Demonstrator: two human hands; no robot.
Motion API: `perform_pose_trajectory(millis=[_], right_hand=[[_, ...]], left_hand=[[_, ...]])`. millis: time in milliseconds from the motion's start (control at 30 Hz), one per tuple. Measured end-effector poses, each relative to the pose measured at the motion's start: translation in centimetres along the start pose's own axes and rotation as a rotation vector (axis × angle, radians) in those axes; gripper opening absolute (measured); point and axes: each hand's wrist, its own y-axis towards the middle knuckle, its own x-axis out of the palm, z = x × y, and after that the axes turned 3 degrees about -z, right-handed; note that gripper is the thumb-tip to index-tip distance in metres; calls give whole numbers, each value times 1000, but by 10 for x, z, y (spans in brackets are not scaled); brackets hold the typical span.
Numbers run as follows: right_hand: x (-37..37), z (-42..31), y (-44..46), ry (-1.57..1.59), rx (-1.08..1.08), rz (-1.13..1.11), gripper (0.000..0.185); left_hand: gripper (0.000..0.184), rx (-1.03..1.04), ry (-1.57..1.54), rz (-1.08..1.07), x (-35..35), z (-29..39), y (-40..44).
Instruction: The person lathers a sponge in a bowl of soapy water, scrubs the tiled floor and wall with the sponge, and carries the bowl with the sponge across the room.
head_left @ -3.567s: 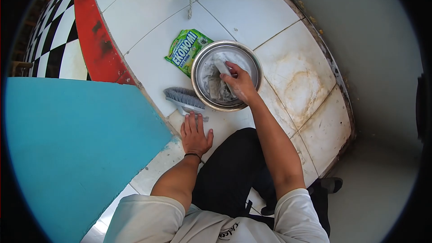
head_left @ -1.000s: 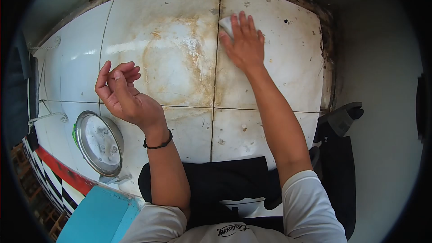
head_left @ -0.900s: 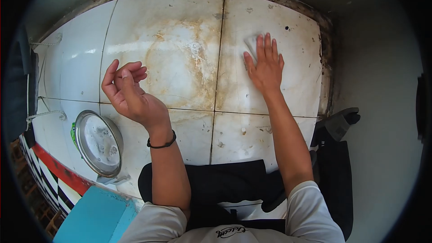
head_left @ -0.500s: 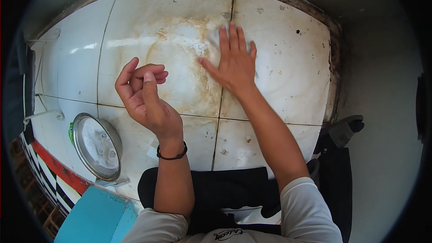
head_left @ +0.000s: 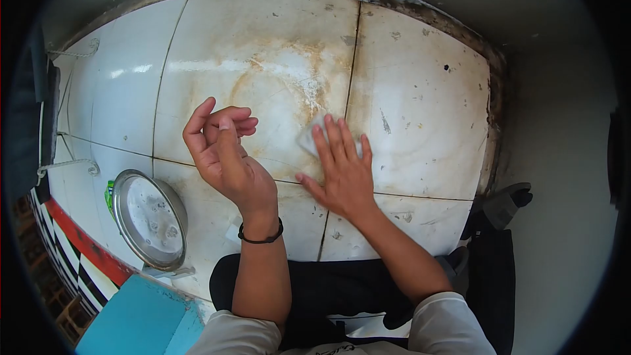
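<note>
Much brown stain (head_left: pixel 314 69) shows on the floor tiles (head_left: pixel 420 59), so scrubbing looks only partway; the right hand (head_left: pixel 345 174), fingers spread, covers a pale pad (head_left: pixel 307 138) at the stain's near right, the left hand (head_left: pixel 227 158) loosely curled, holding nothing

One basin (head_left: pixel 179 215), one whitish cloth (head_left: pixel 308 138)

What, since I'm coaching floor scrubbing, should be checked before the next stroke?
1. Right hand on the white pad: ok, laid partly over it.
2. Left hand free: ok, holding nothing.
3. Suds in the metal bowl: ok, white foam visible.
4. Brown stain gone: not ok, marks show on the tile.
5. Pad's underside clean: cannot tell, hidden.
</note>
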Motion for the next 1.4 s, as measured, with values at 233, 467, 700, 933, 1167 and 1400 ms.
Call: perform_pose_trajectory(millis=[233, 467, 700, 933, 1167, 1400], right_hand=[[1, 1, 27, 29, -35, 23, 93], [-23, 84, 259, -181, 251, 132, 99], [-3, 32, 140, -150, 41, 126, 94], [11, -31, -15, -33, -53, -82, 95], [7, 22, 153, -217, 79, 129, 96], [-22, 57, 287, -167, 318, 81, 98]], left_hand=[[31, 46, 20, -22, -3, 3, -6], [33, 146, 26, 47, -23, 6, 13], [36, 190, -46, 147, -37, 23, 26], [39, 164, -133, 186, -45, 37, 18], [46, 114, -113, 212, -51, 31, 21], [59, 102, -294, 250, -63, 30, 34]])
